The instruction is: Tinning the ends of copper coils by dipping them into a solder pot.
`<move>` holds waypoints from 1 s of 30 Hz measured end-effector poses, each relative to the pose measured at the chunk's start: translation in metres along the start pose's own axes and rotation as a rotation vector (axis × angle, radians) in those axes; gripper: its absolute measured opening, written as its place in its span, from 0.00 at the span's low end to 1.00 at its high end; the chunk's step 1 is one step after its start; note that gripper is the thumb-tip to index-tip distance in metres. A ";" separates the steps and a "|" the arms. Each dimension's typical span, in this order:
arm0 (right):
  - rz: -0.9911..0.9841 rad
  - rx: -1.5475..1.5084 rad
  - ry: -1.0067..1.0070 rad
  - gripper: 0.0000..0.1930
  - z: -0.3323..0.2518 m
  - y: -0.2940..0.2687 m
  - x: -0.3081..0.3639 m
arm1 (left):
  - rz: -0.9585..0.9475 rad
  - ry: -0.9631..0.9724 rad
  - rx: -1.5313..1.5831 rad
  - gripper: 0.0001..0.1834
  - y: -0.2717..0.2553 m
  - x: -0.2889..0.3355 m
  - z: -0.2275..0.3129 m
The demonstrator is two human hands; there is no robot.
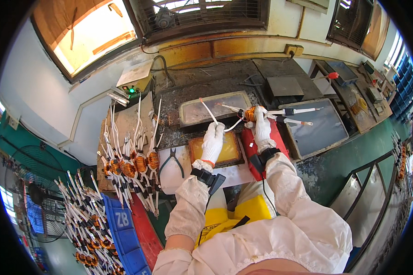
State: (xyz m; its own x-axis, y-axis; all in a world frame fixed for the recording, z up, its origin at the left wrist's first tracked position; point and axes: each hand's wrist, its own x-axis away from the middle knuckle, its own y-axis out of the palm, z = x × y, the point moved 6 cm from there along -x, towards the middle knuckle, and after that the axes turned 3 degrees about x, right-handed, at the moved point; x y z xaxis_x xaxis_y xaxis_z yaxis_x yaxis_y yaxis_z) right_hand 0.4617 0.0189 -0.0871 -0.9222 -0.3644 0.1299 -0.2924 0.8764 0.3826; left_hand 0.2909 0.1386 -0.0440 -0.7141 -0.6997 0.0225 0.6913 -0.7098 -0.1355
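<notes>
In a white glove, my right hand (262, 128) is closed around a copper-wound ring coil (250, 114), held above a red box (281, 137). Several white-sleeved leads stick out of the coil to both sides. My left hand (212, 143), also gloved, pinches one white-sleeved lead (208, 110) of this coil, whose reddish tip points up and away. Just beyond it lies a shallow rectangular pan (188, 120) with a dull grey surface. Below the left hand sits a dark-rimmed tray (234, 153) of amber material.
More coils with white leads (128, 167) lie on a board at left, beside cutting pliers (171, 162). A blue crate (124, 229) stands lower left near piled coils. A grey-surfaced tray (319, 130) is at right. A box with a green light (135, 82) stands far left.
</notes>
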 end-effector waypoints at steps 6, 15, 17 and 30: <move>0.042 0.043 0.009 0.29 -0.003 0.002 0.002 | 0.039 0.084 -0.005 0.15 0.001 -0.001 0.003; 0.088 0.148 0.041 0.26 -0.019 0.011 0.013 | 0.029 0.088 -0.025 0.16 0.001 -0.007 0.000; 0.083 0.129 0.048 0.26 -0.019 0.011 0.011 | 0.025 0.101 -0.021 0.16 0.002 -0.008 0.001; 0.052 0.073 0.030 0.25 -0.011 0.008 -0.002 | -0.022 0.018 -0.050 0.17 -0.002 -0.008 0.005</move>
State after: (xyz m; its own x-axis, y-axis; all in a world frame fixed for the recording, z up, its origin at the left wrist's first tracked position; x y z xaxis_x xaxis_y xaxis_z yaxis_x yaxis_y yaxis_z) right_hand 0.4638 0.0226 -0.0740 -0.9289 -0.3262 0.1753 -0.2632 0.9146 0.3069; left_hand 0.2957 0.1450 -0.0390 -0.7314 -0.6819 0.0081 0.6691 -0.7199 -0.1846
